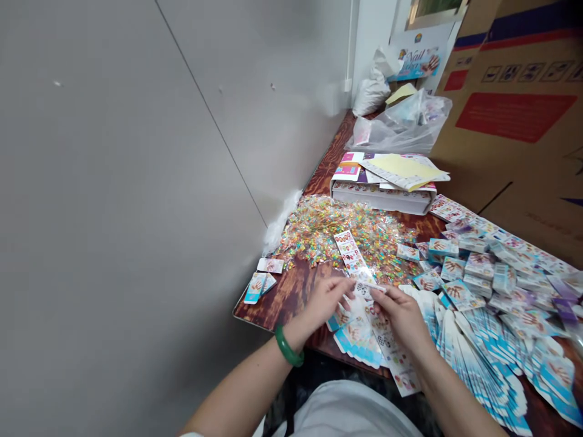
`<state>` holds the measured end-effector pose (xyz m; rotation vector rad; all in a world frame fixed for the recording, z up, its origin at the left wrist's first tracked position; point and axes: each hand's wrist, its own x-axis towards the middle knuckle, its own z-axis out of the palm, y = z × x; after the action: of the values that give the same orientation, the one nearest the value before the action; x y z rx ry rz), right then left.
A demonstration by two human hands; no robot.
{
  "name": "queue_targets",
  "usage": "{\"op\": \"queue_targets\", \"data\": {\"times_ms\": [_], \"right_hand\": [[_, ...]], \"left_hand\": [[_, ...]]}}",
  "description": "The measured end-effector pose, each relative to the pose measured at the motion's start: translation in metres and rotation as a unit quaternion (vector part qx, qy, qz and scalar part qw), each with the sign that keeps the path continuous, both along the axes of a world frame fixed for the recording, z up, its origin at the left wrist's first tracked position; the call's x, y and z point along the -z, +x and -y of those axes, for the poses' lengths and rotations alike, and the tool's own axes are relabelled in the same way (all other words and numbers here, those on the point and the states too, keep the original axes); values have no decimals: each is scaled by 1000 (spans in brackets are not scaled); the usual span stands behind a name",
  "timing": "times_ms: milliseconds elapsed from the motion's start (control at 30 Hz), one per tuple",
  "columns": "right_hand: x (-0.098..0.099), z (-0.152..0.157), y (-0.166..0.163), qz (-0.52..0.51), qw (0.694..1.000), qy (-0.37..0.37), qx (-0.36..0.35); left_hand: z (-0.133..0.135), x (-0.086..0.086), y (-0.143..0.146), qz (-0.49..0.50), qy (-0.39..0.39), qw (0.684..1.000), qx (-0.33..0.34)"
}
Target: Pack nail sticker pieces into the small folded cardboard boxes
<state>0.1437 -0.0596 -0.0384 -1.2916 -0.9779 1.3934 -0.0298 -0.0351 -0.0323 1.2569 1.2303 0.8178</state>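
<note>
My left hand [324, 301] and my right hand [397, 312] meet over the near edge of a wooden table [291, 291]. Both pinch the near end of a long printed nail sticker strip [351, 256], which runs away from me over a heap of small clear packets with colourful bits [337, 233]. A green bangle [288, 348] circles my left wrist. Under my hands lie fanned blue and white cards [359, 340].
Rows of blue cards [496, 352] and small folded packs [483, 267] cover the table's right side. A flat white box with papers on top [387, 185] stands further back, then plastic bags [401, 124]. Cardboard cartons [514, 109] stand to the right. A grey wall [136, 182] runs along the left.
</note>
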Motion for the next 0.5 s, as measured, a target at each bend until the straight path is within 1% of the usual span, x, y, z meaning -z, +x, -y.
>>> {"op": "queue_targets", "data": {"times_ms": [33, 67, 100, 133, 167, 200, 267, 367, 500], "right_hand": [[-1, -1, 5, 12, 1000, 7, 17], [-1, -3, 10, 23, 999, 7, 33], [-1, -4, 16, 27, 999, 2, 47], [-1, -5, 21, 25, 998, -7, 59], [-1, -6, 25, 15, 997, -17, 68], [0, -6, 28, 0, 997, -25, 75], [2, -6, 30, -39, 995, -34, 91], [4, -3, 24, -70, 992, -50, 90], [5, 2, 18, -55, 994, -75, 54]], "left_hand": [[-7, 2, -11, -81, 67, 994, -21], [-14, 4, -23, -171, 128, 976, -51], [-22, 7, -34, -275, 164, 945, -68], [-29, 10, -45, -382, 183, 903, -71], [-35, 13, -54, -414, 183, 888, -81], [-39, 17, -60, -438, 185, 876, -78], [-44, 26, -64, -459, 187, 867, -63], [-44, 38, -56, -487, 200, 850, -36], [-45, 47, -48, -515, 211, 830, -24]]}}
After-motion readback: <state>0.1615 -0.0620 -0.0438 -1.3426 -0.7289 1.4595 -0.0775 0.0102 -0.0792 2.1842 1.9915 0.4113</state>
